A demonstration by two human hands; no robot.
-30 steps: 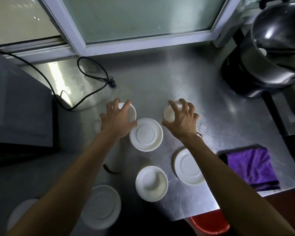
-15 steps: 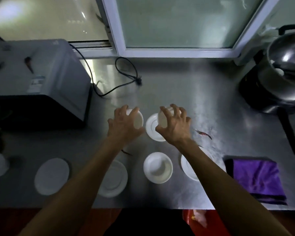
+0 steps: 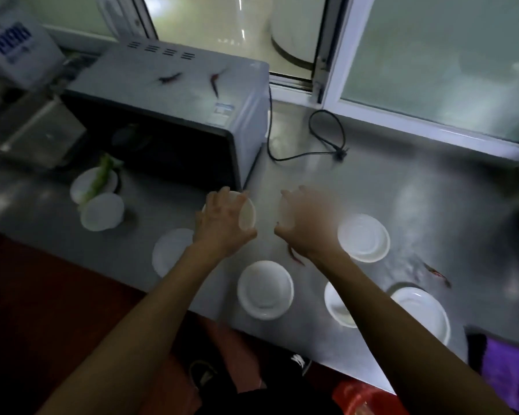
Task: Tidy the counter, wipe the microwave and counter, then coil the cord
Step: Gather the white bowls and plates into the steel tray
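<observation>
Nearest, white plates (image 3: pixel 265 289) sit close to counter (image 3: pixel 402 181) edge. L hand (image 3: pixel 222 226) grips small bowl (image 3: pixel 247 215); R hand (image 3: pixel 304 224) blurred, seems curled on another, can't tell. Bowls could clink/slip. Beyond: microwave (image 3: pixel 174 94), cord (image 3: pixel 318 139) loose.

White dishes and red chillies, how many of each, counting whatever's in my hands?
White dishes on the counter: 7
Small white bowls held: 2, left hand, right hand
Red chillies: 4, microwave, counter
Total: 13
</observation>
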